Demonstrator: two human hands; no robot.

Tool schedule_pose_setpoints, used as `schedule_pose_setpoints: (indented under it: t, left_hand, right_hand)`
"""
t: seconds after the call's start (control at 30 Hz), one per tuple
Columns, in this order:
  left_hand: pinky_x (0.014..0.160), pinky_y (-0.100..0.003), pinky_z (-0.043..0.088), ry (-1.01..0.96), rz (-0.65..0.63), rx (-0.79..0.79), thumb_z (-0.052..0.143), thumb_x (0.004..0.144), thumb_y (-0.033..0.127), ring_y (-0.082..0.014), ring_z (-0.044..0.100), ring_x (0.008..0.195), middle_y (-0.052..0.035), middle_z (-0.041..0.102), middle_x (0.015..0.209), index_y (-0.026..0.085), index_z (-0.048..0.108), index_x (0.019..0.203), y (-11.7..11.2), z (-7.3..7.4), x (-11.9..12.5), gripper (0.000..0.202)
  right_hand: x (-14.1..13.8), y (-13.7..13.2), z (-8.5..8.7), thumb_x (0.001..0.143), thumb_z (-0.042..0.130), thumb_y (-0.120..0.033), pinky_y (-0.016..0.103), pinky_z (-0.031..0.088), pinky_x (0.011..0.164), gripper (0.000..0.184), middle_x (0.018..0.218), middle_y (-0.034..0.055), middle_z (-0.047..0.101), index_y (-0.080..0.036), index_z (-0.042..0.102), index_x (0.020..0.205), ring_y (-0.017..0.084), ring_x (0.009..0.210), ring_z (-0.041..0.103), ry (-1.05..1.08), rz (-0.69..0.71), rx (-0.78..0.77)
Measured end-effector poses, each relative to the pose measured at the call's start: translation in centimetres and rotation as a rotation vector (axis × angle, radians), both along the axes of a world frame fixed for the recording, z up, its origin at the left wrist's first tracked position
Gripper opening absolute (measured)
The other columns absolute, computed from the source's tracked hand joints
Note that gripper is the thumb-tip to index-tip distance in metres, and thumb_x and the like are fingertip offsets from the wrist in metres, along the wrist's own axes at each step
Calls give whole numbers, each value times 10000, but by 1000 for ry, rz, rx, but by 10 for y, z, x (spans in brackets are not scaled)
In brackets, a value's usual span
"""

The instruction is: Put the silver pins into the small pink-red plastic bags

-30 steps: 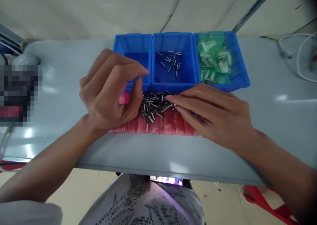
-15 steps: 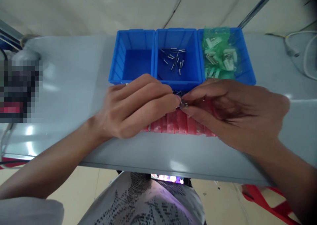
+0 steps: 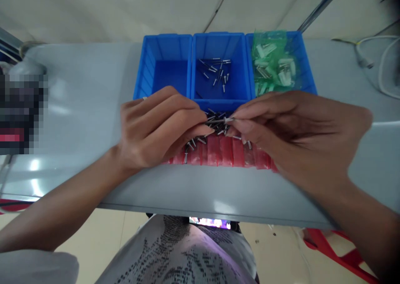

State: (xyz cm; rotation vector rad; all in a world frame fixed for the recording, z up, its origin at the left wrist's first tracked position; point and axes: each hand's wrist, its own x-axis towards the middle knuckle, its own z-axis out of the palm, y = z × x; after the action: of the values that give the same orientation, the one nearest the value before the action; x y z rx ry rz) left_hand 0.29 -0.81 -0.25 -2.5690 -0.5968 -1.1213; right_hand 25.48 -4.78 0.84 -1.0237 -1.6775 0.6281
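Between my two hands is a slim metal pin [image 3: 219,121], rivet-like, with a dark thin shaft and a brighter wider end. My left hand [image 3: 162,127] pinches its shaft end between thumb and fingers. The thumb and forefinger of my right hand [image 3: 300,129] close on the bright end. Just below and behind the fingertips lies a pile of similar pins [image 3: 215,128], partly hidden by both hands. It rests on a row of red plastic bags [image 3: 218,152]. More loose pins lie in the middle blue bin [image 3: 223,95].
A left blue bin [image 3: 165,46] and a right blue bin [image 3: 309,77] flank the middle one. The right one holds green bags [image 3: 271,67] with white parts. A white cable [image 3: 379,63] lies at the right. A lit phone screen [image 3: 209,222] shows below the grey table's [image 3: 200,188] front edge.
My hands have drawn slightly apart, exposing the pin between them and the pile behind. My left hand moved a little left. The whole view has shifted slightly.
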Motion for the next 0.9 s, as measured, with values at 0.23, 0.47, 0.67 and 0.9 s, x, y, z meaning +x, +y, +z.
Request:
schedule_pose_setpoints:
  t: [0.23, 0.47, 0.67, 0.9]
  left_hand:
    - [669, -287, 579, -18, 11, 25, 631, 1019, 164, -159, 741, 808, -51, 761, 966, 142, 685, 1054, 2, -1, 1, 67]
    - [734, -309, 639, -95, 141, 100, 680, 948, 131, -171, 759, 854, -31, 775, 986, 140, 666, 1141, 6, -1, -1, 194]
    - [727, -302, 607, -68, 167, 44, 655, 972, 154, -157, 740, 868, -16, 759, 989, 190, 652, 1128, 5, 0, -1, 160]
    - [674, -294, 543, -31, 159, 85, 665, 961, 176, -149, 710, 823, 10, 754, 977, 205, 650, 1124, 5, -1, -2, 166]
  right_hand:
    - [0, 0, -2, 881, 899, -170, 280, 683, 573, 130, 873, -21, 844, -259, 858, 965, 156, 701, 787, 70, -24, -94]
    - [9, 11, -3, 1041, 634, -74, 384, 754, 884, 376, 1232, 11, 848, -295, 812, 1288, 210, 1058, 844, 168, 126, -63]
    - [17, 13, -14, 986, 761, -149, 415, 713, 881, 271, 1182, 71, 839, -226, 800, 1243, 219, 999, 790, -624, 276, 465]
    - [18, 18, -26, 1031, 653, -104, 374, 699, 883, 245, 1118, 80, 802, -199, 768, 1226, 208, 970, 751, -787, 287, 535]
